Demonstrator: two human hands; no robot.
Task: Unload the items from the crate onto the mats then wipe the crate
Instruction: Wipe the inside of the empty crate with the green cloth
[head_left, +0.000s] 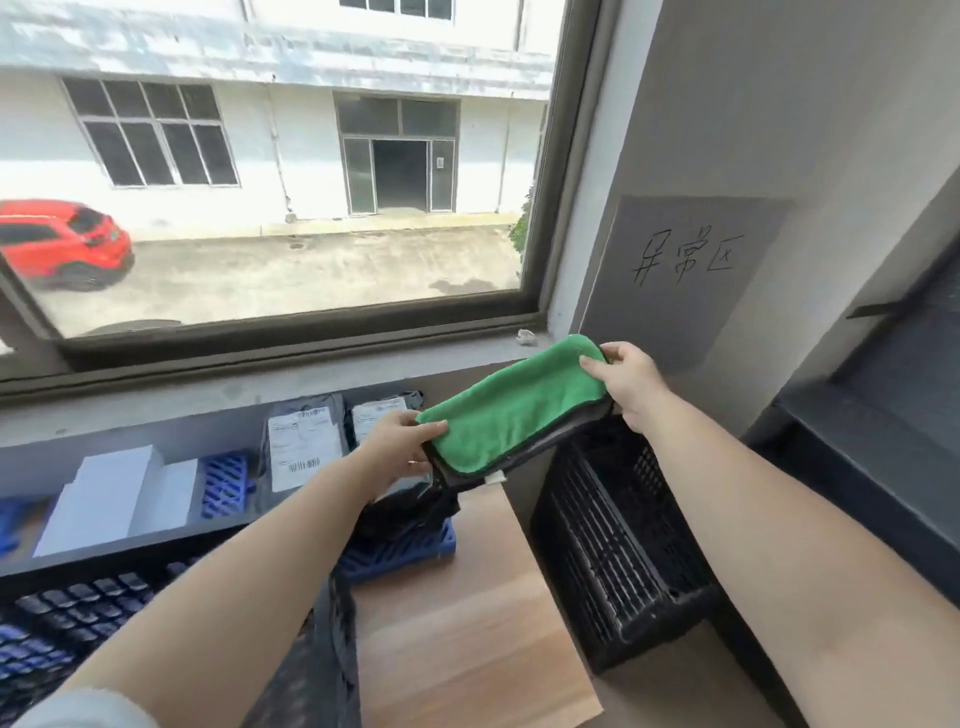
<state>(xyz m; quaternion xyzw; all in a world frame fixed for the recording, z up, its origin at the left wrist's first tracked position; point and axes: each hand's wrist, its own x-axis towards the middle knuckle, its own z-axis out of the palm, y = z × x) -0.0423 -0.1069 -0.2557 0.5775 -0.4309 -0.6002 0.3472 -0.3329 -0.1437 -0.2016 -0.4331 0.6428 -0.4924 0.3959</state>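
Observation:
A folded green cloth (519, 405) with a dark grey underside is stretched in the air between both hands. My left hand (400, 441) pinches its near-left end. My right hand (628, 379) pinches its far-right end. Below the cloth, on the right, stands a black plastic crate (618, 551) on the floor; its inside looks dark and I see nothing in it. Grey mailer bags with white labels (306, 441) and white boxes (114, 493) lie on blue grid mats (223, 483) under the window sill. A black bag (405, 514) lies on another blue mat (400, 556).
A wooden table top (457, 623) lies between the mats and the crate. A black mesh crate (72, 613) sits at the lower left. A large window is ahead, a grey wall with a handwritten sign (685, 260) at right, a dark shelf (857, 457) beside the crate.

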